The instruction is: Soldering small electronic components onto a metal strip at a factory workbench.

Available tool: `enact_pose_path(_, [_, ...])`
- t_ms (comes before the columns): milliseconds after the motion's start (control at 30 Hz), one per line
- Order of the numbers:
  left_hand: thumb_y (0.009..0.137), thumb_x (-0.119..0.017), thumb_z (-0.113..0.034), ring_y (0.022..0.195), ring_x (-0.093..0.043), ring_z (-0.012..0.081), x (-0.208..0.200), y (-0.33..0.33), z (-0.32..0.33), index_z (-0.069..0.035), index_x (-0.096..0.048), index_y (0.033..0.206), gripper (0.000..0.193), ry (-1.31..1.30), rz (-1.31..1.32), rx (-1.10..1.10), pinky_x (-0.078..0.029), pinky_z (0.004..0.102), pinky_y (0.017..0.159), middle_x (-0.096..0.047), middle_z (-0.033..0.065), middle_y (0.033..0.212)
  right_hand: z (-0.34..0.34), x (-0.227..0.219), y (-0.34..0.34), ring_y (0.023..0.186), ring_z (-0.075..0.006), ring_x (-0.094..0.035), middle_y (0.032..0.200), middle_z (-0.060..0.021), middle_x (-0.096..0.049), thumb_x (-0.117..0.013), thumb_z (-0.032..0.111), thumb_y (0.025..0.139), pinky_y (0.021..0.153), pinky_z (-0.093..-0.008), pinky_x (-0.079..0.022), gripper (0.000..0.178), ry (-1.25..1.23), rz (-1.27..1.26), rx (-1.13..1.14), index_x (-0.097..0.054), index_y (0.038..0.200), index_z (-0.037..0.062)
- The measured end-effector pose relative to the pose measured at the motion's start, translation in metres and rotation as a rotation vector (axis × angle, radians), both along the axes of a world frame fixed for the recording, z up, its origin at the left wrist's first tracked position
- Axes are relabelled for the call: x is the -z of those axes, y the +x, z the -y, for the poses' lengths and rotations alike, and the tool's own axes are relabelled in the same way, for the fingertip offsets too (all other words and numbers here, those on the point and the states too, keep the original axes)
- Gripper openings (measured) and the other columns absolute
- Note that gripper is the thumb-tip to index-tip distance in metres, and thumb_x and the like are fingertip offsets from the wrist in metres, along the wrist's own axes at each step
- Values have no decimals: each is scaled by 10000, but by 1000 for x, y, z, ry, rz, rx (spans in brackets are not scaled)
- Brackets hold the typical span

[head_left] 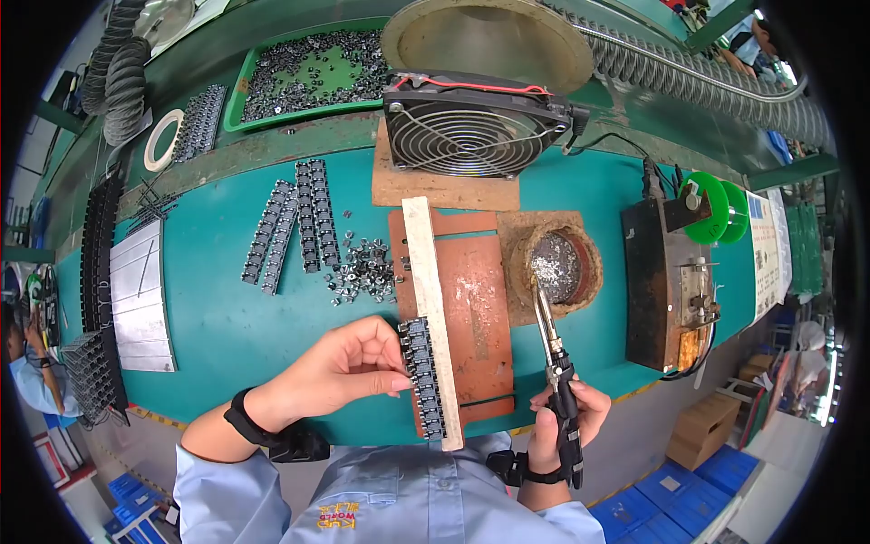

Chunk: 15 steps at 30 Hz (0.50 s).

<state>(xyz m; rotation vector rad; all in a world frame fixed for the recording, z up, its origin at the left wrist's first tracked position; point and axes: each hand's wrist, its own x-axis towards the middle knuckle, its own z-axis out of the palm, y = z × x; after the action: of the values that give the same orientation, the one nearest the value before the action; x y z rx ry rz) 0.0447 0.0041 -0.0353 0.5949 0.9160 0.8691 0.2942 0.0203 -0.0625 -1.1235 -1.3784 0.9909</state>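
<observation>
My left hand [358, 367] is closed, thumb and fingertips pinched at the left edge of a strip of black electronic components [422, 376]. This strip lies along the near part of a pale wooden bar [426, 272], which rests on a reddish-brown board [480, 317]. Whether a small part is also between those fingers is hidden. In my right hand [569, 417] is a soldering iron [560, 381] with a black handle, held upright. Its metal tip reaches the near rim of a round pot [555, 266] with silvery bits inside.
Loose small metal parts [362, 272] and more component strips [313, 218] lie left of the board. Behind stand a black fan [471, 131] and a green tray [237, 104] of small parts. At right are a metal box [648, 281] and a green solder spool [716, 208].
</observation>
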Motion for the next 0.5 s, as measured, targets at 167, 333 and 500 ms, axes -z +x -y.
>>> enact_pose_path(167, [781,-534,26,738,-522,81,0,0,-2,-30,-433,837,128,18,6,21,-432,205,670,-532,24,794,0,-2,0,570,-146,-489,726,-88,-471,-638,287,696,501,-236,-403,472,5,-6,10,-368,994,40])
enact_pose_path(333, [750,-555,58,727,-552,95,3,0,0,-32,-434,813,163,20,-6,-16,-454,213,658,-551,38,766,2,-6,2,578,-143,-487,645,-71,-469,-639,295,695,547,-236,-386,455,-35,-28,-5,-377,970,46])
enact_pose_path(500, [747,-563,50,728,-547,88,2,0,1,-36,-435,809,166,23,5,-30,-449,211,663,-550,32,764,9,-20,23,568,-154,-530,741,-108,-525,-693,172,653,590,-286,-443,424,26,-90,-287,-426,960,52])
